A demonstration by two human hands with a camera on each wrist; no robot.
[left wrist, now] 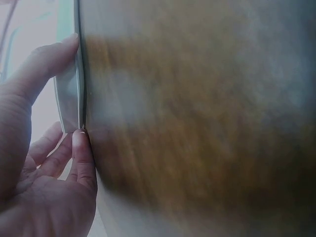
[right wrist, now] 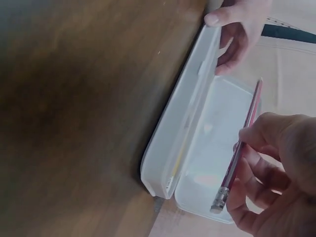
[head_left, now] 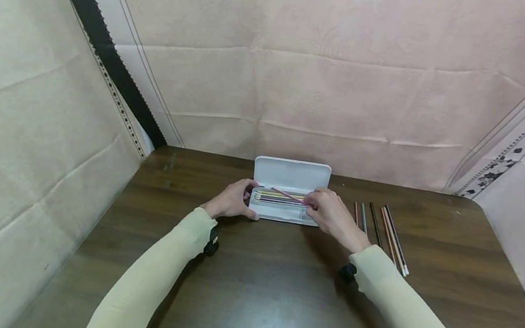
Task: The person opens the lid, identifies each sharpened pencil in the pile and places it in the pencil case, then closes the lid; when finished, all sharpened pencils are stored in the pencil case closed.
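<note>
A white pencil case (head_left: 291,174) stands on the table with its hinged lid raised at the back. Several pencils (head_left: 279,198) lie side by side inside its tray. My left hand (head_left: 235,199) holds the case's left end, thumb at the front edge and fingers round the far side. Between the thumb and fingers of my right hand (head_left: 334,216) is a red pencil (right wrist: 236,163), pinched near its metal-and-eraser end. The pencil is above the open tray, its tip pointing left. In the left wrist view, my left thumb (left wrist: 54,57) presses on the case's edge.
Several loose pencils (head_left: 389,233) lie on the brown wooden table (head_left: 242,278) to the right of the case, partly behind my right forearm. Pale cloth sheets (head_left: 335,83) hang behind the table and at both sides.
</note>
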